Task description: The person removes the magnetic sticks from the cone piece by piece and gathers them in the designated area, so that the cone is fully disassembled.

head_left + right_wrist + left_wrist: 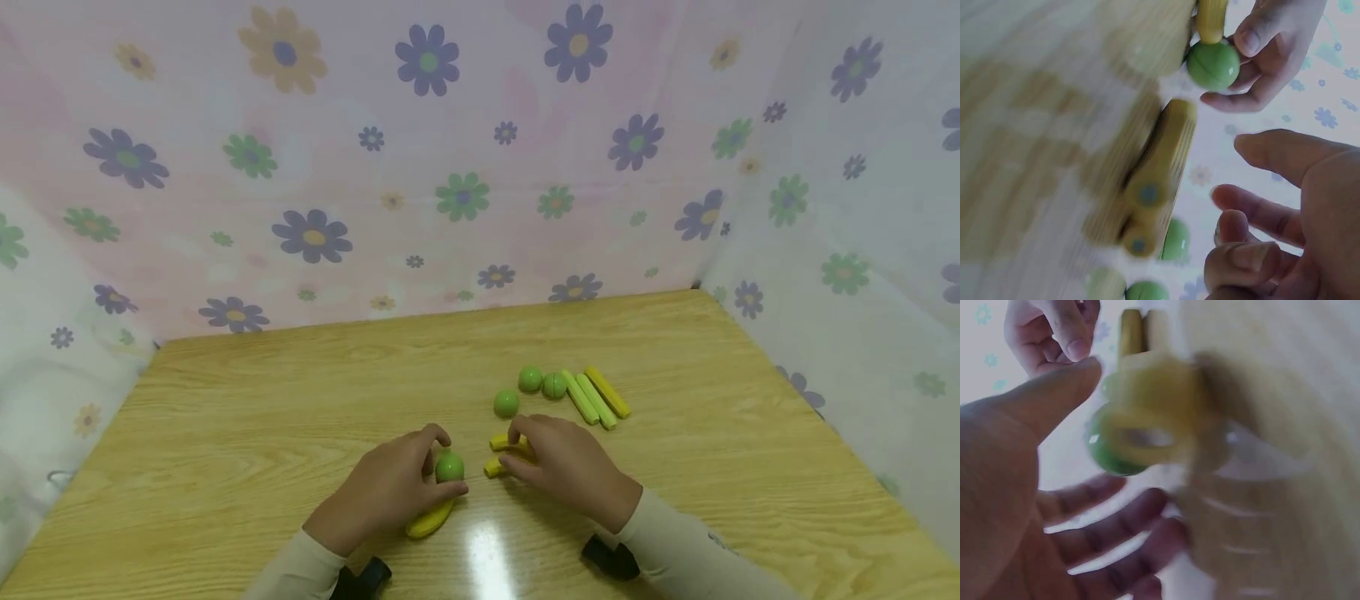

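My left hand (393, 479) is beside a green ball (450, 467), its thumb and fingers spread on either side of it. In the left wrist view these fingers stand apart from the ball. A toy banana (430, 521) lies just below that ball, partly behind the left thumb. My right hand (566, 462) hovers over two yellow pieces (495, 468), which show blunt ends and are partly hidden by it. In the right wrist view, its fingers are loosely bent with nothing between them, and the yellow pieces (1175, 137) lie apart from them, blurred.
Behind the right hand lie several more things: three green balls (506, 403) and, to their right, two light green sticks (596, 402) beside a yellow stick (607, 392). The wooden table (300, 392) meets a flowered cloth (465, 200) at its back and sides.
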A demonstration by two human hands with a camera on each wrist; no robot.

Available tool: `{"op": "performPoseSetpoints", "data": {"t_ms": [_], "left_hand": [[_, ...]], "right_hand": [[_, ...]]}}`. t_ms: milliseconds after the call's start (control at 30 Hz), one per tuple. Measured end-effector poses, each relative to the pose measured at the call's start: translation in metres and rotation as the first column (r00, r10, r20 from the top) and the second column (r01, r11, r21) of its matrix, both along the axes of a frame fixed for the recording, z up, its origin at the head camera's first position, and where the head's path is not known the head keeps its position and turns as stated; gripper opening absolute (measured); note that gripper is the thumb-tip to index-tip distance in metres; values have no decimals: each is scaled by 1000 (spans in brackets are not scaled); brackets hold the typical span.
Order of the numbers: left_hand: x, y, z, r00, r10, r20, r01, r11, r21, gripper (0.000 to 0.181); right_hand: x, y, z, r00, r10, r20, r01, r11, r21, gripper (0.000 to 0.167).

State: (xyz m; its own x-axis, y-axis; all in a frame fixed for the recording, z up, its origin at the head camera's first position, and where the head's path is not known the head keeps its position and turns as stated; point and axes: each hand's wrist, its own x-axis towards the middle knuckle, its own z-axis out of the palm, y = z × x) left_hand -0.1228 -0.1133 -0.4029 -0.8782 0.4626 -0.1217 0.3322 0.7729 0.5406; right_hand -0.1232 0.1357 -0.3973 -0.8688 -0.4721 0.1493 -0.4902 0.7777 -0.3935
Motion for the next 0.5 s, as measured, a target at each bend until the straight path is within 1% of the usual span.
{"op": "performPoseSetpoints", "data": {"t_ms": [67,133,167,233,333,400,500], "left_hand": [[0,-6,4,1000,5,4,-5,999,-32,61],[-1,-11,8,1000,3,14,-2,998,-61,59],[-1,-13,10,1000,-3,22,4,997,-71,58],[0,-16,13,999,-19,51,23,996,-83,55],[1,-18,14,996,-52,75,59,994,-88,52],[1,-18,14,995,-66,68,72,994,-87,52],[3,-17,10,994,-84,75,88,994,-62,49]], "right_hand": [[-4,-8,2,999,43,-18,-43,999,-25,16],[-8,-17,4,995,96,-16,-97,994,-43,17],[-10,-20,5,993,122,0,-122,991,-52,19],[-14,-26,6,984,169,59,-165,984,-74,24],[-18,-33,7,962,230,145,-217,971,-100,32],[-20,-36,7,951,252,181,-238,967,-97,35],[-19,-40,2,939,257,228,-244,966,-86,35]]}}
